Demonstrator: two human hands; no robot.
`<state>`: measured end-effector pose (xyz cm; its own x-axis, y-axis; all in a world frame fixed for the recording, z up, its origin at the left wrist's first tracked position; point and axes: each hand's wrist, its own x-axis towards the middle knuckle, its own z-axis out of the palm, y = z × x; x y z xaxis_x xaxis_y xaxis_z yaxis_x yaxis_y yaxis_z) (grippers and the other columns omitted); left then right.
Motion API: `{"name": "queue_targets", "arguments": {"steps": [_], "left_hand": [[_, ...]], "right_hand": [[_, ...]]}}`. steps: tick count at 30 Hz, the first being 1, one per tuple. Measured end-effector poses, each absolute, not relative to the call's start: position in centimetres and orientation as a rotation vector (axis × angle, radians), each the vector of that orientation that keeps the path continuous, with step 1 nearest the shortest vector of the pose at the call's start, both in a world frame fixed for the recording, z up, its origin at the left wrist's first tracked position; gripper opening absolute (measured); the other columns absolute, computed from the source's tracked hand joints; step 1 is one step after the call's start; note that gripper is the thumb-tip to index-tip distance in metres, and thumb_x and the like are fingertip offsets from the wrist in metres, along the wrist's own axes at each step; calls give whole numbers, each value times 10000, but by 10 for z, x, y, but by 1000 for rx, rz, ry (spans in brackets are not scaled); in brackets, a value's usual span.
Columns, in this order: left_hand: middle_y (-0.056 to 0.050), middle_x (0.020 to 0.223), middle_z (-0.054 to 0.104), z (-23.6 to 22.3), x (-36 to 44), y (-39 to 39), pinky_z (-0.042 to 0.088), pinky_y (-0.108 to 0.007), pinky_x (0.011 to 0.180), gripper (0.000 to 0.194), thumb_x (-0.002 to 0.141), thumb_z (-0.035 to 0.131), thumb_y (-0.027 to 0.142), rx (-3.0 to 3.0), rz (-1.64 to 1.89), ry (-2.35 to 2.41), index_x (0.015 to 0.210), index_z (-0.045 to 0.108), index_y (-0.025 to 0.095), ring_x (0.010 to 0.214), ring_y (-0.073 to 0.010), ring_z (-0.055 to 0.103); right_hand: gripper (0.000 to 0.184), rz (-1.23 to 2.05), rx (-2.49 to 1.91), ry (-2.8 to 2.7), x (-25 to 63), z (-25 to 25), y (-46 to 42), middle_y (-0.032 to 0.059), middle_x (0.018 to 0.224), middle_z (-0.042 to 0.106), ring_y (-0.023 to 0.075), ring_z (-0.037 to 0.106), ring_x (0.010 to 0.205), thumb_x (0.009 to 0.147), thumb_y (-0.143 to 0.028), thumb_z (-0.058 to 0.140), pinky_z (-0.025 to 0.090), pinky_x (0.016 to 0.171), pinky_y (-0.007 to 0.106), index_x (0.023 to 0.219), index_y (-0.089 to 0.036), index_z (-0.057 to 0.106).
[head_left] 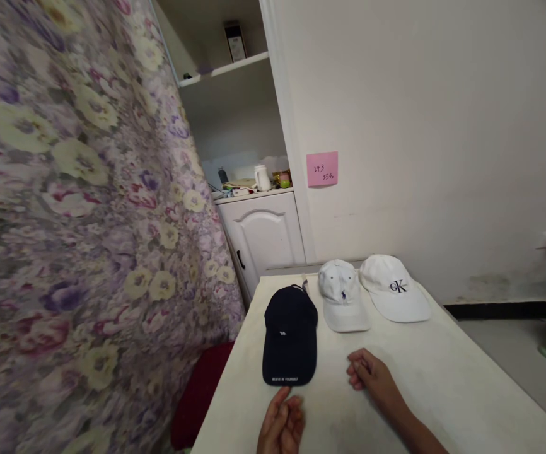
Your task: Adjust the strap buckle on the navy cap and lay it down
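Note:
Three caps lie on the table with their brims toward me. A navy cap [290, 337] is on the left, with a small white mark on its front and white lettering along the brim edge. Just below that brim is my left hand [281, 424], loosely curled, its fingers apart and nothing held; whether a fingertip touches the brim I cannot tell. My right hand [371, 376] hovers over the tabletop, half curled and holding nothing. Beyond it sits a pale grey-white cap [343, 296] with a small dark blue emblem. Farther right rests a white cap [394, 288] with dark "CK" letters.
A cream cloth covers the table [330, 413]. Floral curtain [88, 252] hangs at the left, beside a red seat [200, 394]. Behind stands a white cabinet [270, 233], with a white jug [262, 178] on its ledge. A pink note [322, 169] is stuck to the wall.

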<state>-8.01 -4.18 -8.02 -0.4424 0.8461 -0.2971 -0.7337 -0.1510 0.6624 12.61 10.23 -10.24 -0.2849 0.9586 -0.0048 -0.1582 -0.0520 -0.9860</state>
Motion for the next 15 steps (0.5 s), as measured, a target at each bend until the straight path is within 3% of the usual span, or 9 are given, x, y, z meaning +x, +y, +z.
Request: {"name": "queue_targets", "arguments": {"steps": [10, 15], "left_hand": [[-101, 863, 815, -71, -79, -41, 602, -229, 703, 385, 668, 882, 118, 182, 1835, 928, 1034, 763, 151, 699, -147, 745], [-118, 893, 816, -53, -83, -32, 628, -260, 731, 235, 765, 783, 55, 175, 1875, 935, 991, 760, 116, 753, -176, 762]], "right_hand": [[293, 1514, -947, -1278, 126, -101, 101, -27, 699, 671, 141, 644, 571, 844, -455, 686, 517, 554, 297, 899, -176, 619], [320, 1514, -940, -1279, 125, -101, 101, -30, 687, 666, 141, 639, 566, 838, -485, 686, 511, 549, 295, 894, -177, 617]]}}
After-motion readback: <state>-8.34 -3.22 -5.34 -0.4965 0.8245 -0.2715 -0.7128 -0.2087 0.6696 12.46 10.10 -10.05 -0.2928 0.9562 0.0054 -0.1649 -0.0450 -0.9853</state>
